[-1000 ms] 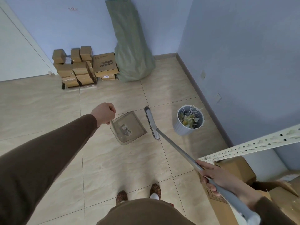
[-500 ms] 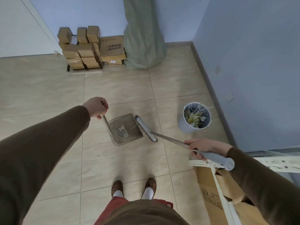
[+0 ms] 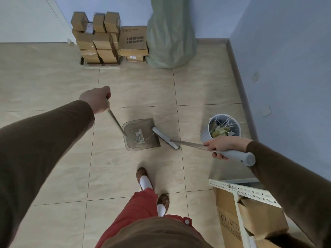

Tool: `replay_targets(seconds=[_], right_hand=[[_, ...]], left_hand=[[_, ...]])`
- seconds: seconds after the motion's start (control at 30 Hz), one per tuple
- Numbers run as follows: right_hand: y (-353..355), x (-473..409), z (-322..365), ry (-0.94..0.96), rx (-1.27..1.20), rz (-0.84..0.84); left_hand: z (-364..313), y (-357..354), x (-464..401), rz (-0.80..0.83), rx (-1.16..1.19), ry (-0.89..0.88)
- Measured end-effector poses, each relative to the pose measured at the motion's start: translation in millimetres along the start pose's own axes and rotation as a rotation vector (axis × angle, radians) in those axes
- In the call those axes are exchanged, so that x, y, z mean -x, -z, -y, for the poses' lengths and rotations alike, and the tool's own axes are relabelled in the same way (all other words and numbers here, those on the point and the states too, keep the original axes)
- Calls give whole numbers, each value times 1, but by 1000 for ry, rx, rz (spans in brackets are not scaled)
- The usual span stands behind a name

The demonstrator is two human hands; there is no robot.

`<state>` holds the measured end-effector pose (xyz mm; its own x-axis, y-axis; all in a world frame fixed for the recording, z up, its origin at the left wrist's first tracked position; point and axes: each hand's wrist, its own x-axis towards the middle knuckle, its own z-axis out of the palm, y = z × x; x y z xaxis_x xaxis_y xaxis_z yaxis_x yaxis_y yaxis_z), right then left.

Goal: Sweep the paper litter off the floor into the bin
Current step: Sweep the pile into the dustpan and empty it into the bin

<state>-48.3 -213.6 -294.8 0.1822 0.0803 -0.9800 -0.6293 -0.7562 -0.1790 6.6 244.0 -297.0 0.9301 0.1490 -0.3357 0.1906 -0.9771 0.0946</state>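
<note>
Beside the bin (image 3: 223, 128), a round white tub stuffed with yellowish scraps and thin pale sticks, the work goes on across glossy beige floor tiles (image 3: 136, 86). Left of the bin sits the dustpan (image 3: 141, 134), a smoky see-through scoop with rounded corners, and the paper litter (image 3: 138, 135) lies inside it, a few small printed scraps. The left hand (image 3: 95, 99) is clenched round the top of the pan's thin metal handle. Between pan and bin lies the broom (image 3: 165, 137), its long pale head pressed right against the pan's open edge. The right hand (image 3: 221, 146), in front of the bin, wraps its fingers round the grey grip where the metal pole begins.

Compared with half a second ago, the broom head is tighter to the pan's lip, the right hand has swung closer to the bin, and one foot has stepped forward. Well behind the bin, brown cardboard boxes (image 3: 100, 40) stand stacked beside a slumped green sack (image 3: 168, 36).
</note>
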Motion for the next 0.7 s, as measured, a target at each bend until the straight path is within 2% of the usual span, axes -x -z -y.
replay_targets(seconds=[0.23, 0.37, 0.43, 0.5, 0.57, 0.67, 0.7], right_hand=[[26, -6, 34, 18, -8, -25], [49, -13, 39, -19, -208, 17], [52, -16, 44, 13, -99, 14], [51, -18, 52, 67, 23, -41], [60, -24, 55, 56, 16, -10], [75, -29, 56, -48, -214, 114], [78, -29, 55, -52, -220, 117]], left_hand=[[8, 24, -45, -1, -43, -103], [19, 37, -71, -1, -120, -138], [25, 39, -80, -6, -146, -148], [30, 37, -85, -3, -141, -132], [37, 35, -87, 6, -125, -100], [49, 36, -92, 53, -86, -28], [52, 38, -93, 75, -73, -7]])
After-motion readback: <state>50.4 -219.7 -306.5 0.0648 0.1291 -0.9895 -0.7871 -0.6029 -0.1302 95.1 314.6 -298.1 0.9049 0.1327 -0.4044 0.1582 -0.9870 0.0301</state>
